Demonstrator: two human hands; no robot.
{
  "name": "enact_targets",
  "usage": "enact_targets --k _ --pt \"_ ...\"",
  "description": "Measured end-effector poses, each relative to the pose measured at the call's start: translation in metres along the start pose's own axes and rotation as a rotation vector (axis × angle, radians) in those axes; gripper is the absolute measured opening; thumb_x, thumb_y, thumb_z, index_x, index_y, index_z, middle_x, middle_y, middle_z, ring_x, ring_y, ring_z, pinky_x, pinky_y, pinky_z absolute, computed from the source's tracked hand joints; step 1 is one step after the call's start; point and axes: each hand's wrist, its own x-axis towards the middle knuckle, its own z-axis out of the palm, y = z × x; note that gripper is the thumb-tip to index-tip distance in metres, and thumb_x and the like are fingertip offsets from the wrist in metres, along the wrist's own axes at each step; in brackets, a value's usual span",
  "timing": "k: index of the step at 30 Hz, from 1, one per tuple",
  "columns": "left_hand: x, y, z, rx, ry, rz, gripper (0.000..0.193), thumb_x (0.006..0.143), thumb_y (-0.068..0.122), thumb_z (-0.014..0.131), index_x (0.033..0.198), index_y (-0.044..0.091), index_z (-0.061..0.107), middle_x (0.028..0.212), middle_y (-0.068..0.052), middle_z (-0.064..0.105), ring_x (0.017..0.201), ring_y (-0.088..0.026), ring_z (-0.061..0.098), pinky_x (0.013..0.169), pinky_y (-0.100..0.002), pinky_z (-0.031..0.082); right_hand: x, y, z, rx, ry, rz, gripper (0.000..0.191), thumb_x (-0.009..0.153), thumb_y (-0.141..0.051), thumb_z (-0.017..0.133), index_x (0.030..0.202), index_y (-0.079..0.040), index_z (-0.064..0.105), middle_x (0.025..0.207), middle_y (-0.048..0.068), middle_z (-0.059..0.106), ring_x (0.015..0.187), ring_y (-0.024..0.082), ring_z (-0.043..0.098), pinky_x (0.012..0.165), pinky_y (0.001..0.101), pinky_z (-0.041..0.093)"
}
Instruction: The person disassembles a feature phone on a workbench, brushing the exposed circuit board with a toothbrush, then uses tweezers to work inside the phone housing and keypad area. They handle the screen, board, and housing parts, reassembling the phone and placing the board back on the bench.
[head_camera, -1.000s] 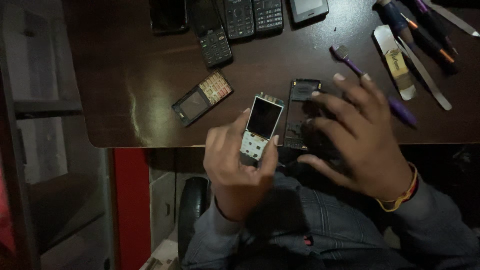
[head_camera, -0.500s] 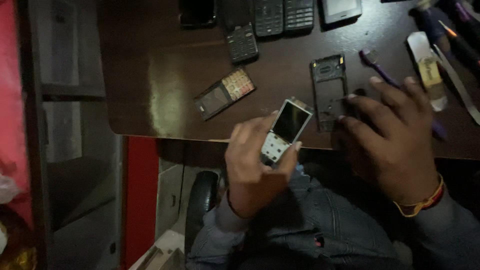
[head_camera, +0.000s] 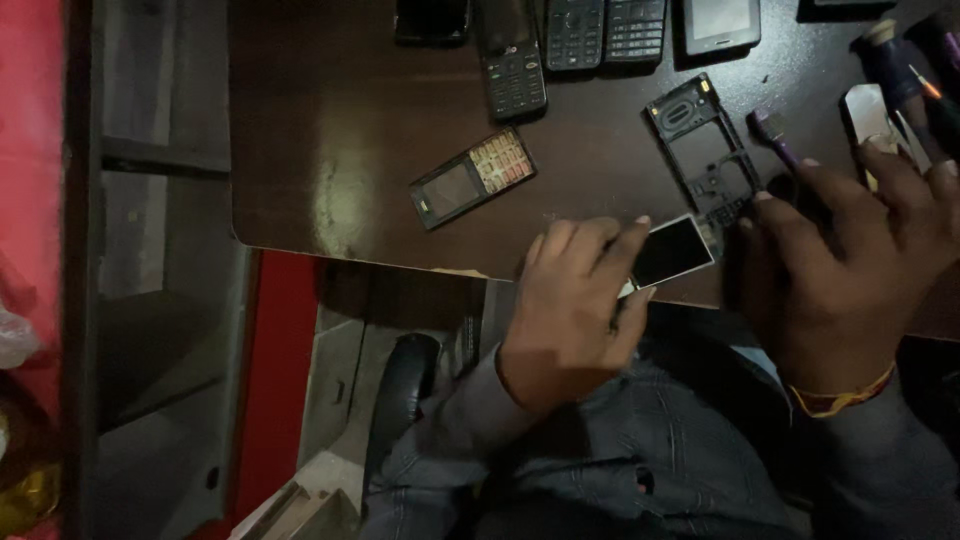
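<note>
Tilted flatter than a moment ago, the small phone (head_camera: 668, 252) sits pinched in the left hand (head_camera: 575, 300) over the table's (head_camera: 330, 150) near edge, while the right hand (head_camera: 850, 260) spreads loose fingers beside the black back cover (head_camera: 700, 150), holding nothing.

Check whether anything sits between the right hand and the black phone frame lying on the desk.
Nothing visible does. The right hand is spread flat over the desk, its fingertips right at the lower end of the black phone frame. The purple brush lies just beside the frame. The left hand holds a small phone apart.
</note>
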Motion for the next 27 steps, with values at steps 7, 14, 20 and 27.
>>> enact_targets --k 7,14,20,27 --pt "0.015 -0.009 -0.009 0.123 -0.130 0.146 0.062 0.082 -0.001 0.069 0.143 -0.001 0.058 0.128 -0.013 0.058 0.118 -0.032 0.053 0.101 -0.045 0.045 -0.006 0.001 -0.018 0.319 -0.005 0.112 0.019 0.106 -0.008 0.081 0.124 -0.004 0.075 0.137 0.014 0.067 0.141 0.031 0.049 0.119 0.0403 0.042" --pt "0.030 -0.026 -0.016 0.203 -0.166 0.289 0.069 0.068 -0.007 0.068 0.136 -0.003 0.060 0.128 -0.014 0.056 0.118 -0.035 0.051 0.102 -0.045 0.045 0.012 -0.004 -0.026 0.249 -0.057 -0.047 0.024 0.091 -0.011 0.087 0.111 -0.003 0.077 0.124 0.013 0.071 0.135 0.033 0.057 0.116 0.0420 0.043" --pt "0.033 -0.042 -0.024 0.152 -0.165 0.281 0.074 0.063 -0.007 0.073 0.135 0.001 0.062 0.130 -0.010 0.056 0.125 -0.035 0.052 0.112 -0.048 0.046 0.019 -0.016 -0.029 0.201 -0.048 -0.024 0.017 0.101 -0.013 0.083 0.115 -0.007 0.077 0.128 0.008 0.071 0.131 0.027 0.056 0.115 0.0366 0.041" --pt "0.038 -0.051 -0.020 0.239 -0.038 0.322 0.065 0.075 -0.010 0.070 0.137 0.005 0.062 0.137 -0.010 0.055 0.139 -0.035 0.049 0.123 -0.052 0.043 0.023 -0.019 -0.026 0.114 -0.044 -0.038 0.029 0.092 -0.008 0.081 0.120 -0.003 0.077 0.128 0.011 0.072 0.125 0.032 0.060 0.109 0.0411 0.046"
